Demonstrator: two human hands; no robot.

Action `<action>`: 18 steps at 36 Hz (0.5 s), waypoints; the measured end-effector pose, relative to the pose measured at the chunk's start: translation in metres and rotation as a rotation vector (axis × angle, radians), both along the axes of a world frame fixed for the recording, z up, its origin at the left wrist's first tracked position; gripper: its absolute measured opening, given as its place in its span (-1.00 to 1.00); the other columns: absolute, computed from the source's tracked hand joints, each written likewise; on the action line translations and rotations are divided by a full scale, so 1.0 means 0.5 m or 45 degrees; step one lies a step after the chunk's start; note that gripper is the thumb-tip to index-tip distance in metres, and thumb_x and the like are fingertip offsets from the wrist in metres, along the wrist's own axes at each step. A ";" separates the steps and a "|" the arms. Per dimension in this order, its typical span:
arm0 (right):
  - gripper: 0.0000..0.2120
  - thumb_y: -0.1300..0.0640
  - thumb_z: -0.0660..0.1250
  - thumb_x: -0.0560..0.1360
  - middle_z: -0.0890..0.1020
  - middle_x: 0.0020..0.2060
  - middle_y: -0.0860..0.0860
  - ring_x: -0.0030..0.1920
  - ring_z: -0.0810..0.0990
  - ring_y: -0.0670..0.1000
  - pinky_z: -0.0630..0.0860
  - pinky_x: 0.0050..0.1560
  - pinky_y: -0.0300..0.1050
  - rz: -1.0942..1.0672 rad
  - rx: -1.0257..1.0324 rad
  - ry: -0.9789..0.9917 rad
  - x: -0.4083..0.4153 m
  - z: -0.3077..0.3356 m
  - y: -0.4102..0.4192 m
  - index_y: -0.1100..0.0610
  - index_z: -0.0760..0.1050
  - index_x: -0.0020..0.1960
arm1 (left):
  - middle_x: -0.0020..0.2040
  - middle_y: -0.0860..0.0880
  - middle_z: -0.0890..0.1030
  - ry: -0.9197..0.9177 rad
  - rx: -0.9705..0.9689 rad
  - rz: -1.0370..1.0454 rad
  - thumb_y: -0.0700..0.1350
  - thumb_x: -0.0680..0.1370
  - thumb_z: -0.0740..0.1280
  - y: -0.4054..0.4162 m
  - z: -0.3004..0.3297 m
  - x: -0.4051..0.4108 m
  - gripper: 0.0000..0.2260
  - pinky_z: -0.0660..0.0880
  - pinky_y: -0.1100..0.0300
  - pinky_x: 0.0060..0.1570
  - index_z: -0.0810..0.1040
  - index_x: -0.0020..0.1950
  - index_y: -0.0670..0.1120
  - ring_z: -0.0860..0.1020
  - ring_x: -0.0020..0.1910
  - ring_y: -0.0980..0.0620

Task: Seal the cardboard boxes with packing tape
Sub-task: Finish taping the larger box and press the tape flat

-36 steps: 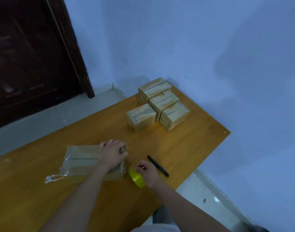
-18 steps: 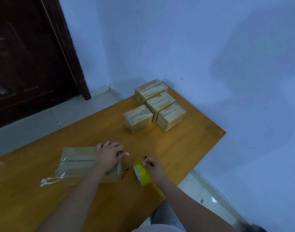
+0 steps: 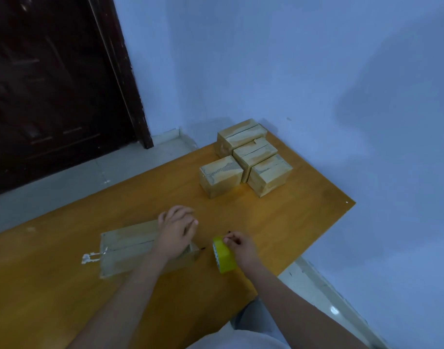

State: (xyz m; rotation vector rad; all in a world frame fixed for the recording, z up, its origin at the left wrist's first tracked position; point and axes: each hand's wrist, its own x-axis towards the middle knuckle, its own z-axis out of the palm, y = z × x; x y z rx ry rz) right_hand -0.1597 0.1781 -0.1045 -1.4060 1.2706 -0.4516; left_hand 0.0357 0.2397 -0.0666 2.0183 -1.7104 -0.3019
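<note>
A flat cardboard box [image 3: 130,245] lies on the wooden table [image 3: 291,222], with clear tape over its top and a loose tape tail at its left end. My left hand [image 3: 177,233] rests on the box's right end, fingers spread over the edge. My right hand [image 3: 241,248] grips a yellow roll of packing tape [image 3: 223,255] standing on edge just right of the box. A black pen lies under my right hand, only its tips [image 3: 203,248] showing.
Several small sealed cardboard boxes [image 3: 246,159] are grouped at the table's far right corner by the blue wall. A dark door [image 3: 52,84] stands at the back left. The table's right edge [image 3: 316,243] runs close to my right hand.
My right hand has carried the tape roll away from the box's end and stood it on the table over the pen. My left hand stays on the box.
</note>
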 end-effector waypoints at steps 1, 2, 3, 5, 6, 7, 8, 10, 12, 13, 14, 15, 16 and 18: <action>-0.84 0.17 0.31 0.54 0.49 -0.35 -0.03 -0.27 0.46 0.02 0.38 -0.22 -0.06 -0.002 -0.008 0.008 0.000 -0.003 0.000 0.06 0.51 -0.22 | 0.27 0.03 0.52 0.028 0.032 -0.085 0.20 0.48 -0.03 0.009 0.004 0.000 -0.48 0.08 0.01 0.25 0.66 -0.08 -0.03 0.32 0.36 -0.03; -0.83 0.17 0.31 0.54 0.49 -0.35 -0.03 -0.27 0.46 0.01 0.39 -0.22 -0.07 -0.008 -0.019 0.011 0.000 -0.004 -0.001 0.06 0.52 -0.22 | 0.30 0.03 0.50 0.032 0.082 -0.159 0.20 0.43 -0.02 0.019 0.006 0.001 -0.49 0.09 -0.04 0.29 0.66 -0.09 -0.03 0.29 0.39 -0.04; -0.84 0.17 0.31 0.54 0.50 -0.35 -0.04 -0.28 0.46 0.00 0.39 -0.22 -0.08 -0.015 -0.029 0.011 -0.002 -0.005 -0.002 0.07 0.52 -0.22 | 0.33 0.03 0.47 0.020 0.133 -0.216 0.20 0.38 -0.01 0.029 0.008 0.000 -0.50 0.08 -0.08 0.34 0.65 -0.09 -0.02 0.24 0.43 -0.04; -0.85 0.16 0.30 0.55 0.50 -0.35 -0.03 -0.28 0.46 -0.01 0.39 -0.21 -0.07 -0.025 -0.033 -0.002 -0.005 -0.005 -0.002 0.13 0.54 -0.19 | 0.38 0.02 0.41 0.000 0.187 -0.290 0.21 0.34 0.03 0.047 0.007 0.001 -0.51 0.07 -0.11 0.38 0.63 -0.08 -0.02 0.16 0.47 -0.03; -0.85 0.16 0.30 0.55 0.50 -0.34 -0.03 -0.27 0.46 -0.01 0.39 -0.19 -0.06 -0.025 -0.033 -0.006 -0.005 -0.004 -0.001 0.15 0.54 -0.18 | 0.40 0.01 0.38 -0.013 0.200 -0.321 0.21 0.32 0.05 0.054 0.004 0.003 -0.51 0.07 -0.11 0.38 0.62 -0.06 -0.03 0.12 0.49 -0.02; -0.85 0.16 0.30 0.55 0.50 -0.33 -0.03 -0.26 0.45 -0.01 0.39 -0.18 -0.06 -0.018 -0.036 -0.005 -0.006 -0.004 -0.001 0.16 0.53 -0.17 | 0.43 0.01 0.35 -0.041 0.228 -0.352 0.21 0.31 0.08 0.059 0.001 0.006 -0.52 0.05 -0.09 0.39 0.59 -0.04 -0.02 0.08 0.50 0.00; -0.85 0.16 0.29 0.56 0.49 -0.32 -0.03 -0.26 0.45 -0.01 0.38 -0.17 -0.06 -0.007 -0.042 -0.001 -0.005 -0.003 -0.001 0.16 0.52 -0.17 | 0.45 0.02 0.31 -0.077 0.258 -0.378 0.21 0.31 0.11 0.062 -0.002 0.008 -0.55 0.03 -0.06 0.40 0.56 -0.01 -0.02 0.03 0.51 0.02; -0.84 0.16 0.28 0.56 0.48 -0.33 -0.04 -0.26 0.43 -0.02 0.37 -0.18 -0.07 0.013 -0.057 0.009 -0.005 -0.002 0.000 0.15 0.51 -0.19 | 0.47 0.02 0.28 -0.158 0.282 -0.402 0.17 0.35 0.21 0.063 -0.011 0.011 -0.63 0.00 -0.01 0.43 0.52 0.01 -0.01 -0.01 0.52 0.03; -0.84 0.16 0.28 0.56 0.47 -0.33 -0.03 -0.28 0.42 -0.03 0.36 -0.20 -0.11 0.021 -0.065 0.012 -0.005 -0.002 -0.002 0.16 0.50 -0.19 | 0.45 -0.01 0.32 -0.212 0.255 -0.395 0.10 0.40 0.33 0.063 -0.016 0.008 -0.73 0.04 -0.03 0.44 0.51 0.00 -0.01 0.04 0.52 -0.01; -0.84 0.17 0.28 0.56 0.47 -0.34 -0.03 -0.28 0.42 -0.03 0.35 -0.21 -0.13 0.018 -0.063 0.010 -0.005 -0.003 -0.004 0.16 0.50 -0.19 | 0.41 -0.02 0.38 -0.254 0.222 -0.389 0.07 0.39 0.39 0.063 -0.019 0.006 -0.77 0.11 -0.07 0.43 0.51 -0.04 -0.01 0.10 0.50 -0.03; -0.84 0.18 0.29 0.55 0.47 -0.34 -0.03 -0.28 0.42 -0.04 0.35 -0.22 -0.13 0.013 -0.056 0.008 -0.004 -0.003 -0.005 0.14 0.49 -0.20 | 0.35 -0.04 0.46 -0.311 0.182 -0.377 0.05 0.37 0.45 0.062 -0.022 0.004 -0.78 0.22 -0.12 0.39 0.51 -0.10 -0.01 0.16 0.46 -0.05; -0.84 0.18 0.29 0.55 0.47 -0.34 -0.04 -0.27 0.43 -0.04 0.35 -0.22 -0.13 0.008 -0.046 0.008 -0.004 -0.004 -0.006 0.12 0.49 -0.21 | 0.27 -0.04 0.52 -0.367 0.153 -0.362 0.01 0.34 0.50 0.062 -0.023 0.000 -0.77 0.33 -0.15 0.33 0.49 -0.16 0.00 0.22 0.42 -0.06; -0.83 0.18 0.29 0.55 0.47 -0.34 -0.04 -0.27 0.43 -0.05 0.36 -0.21 -0.13 0.006 -0.039 0.005 -0.005 -0.004 -0.006 0.10 0.49 -0.22 | 0.20 -0.03 0.56 -0.411 0.131 -0.345 -0.02 0.31 0.54 0.061 -0.023 -0.004 -0.75 0.40 -0.18 0.27 0.48 -0.21 0.00 0.27 0.38 -0.07; -0.84 0.18 0.29 0.55 0.48 -0.34 -0.04 -0.27 0.44 -0.04 0.36 -0.20 -0.13 0.008 -0.031 0.002 -0.006 -0.003 -0.006 0.11 0.50 -0.21 | 0.13 -0.02 0.60 -0.451 0.111 -0.305 -0.08 0.28 0.57 0.060 -0.021 -0.016 -0.73 0.42 -0.18 0.25 0.47 -0.28 0.00 0.37 0.33 -0.10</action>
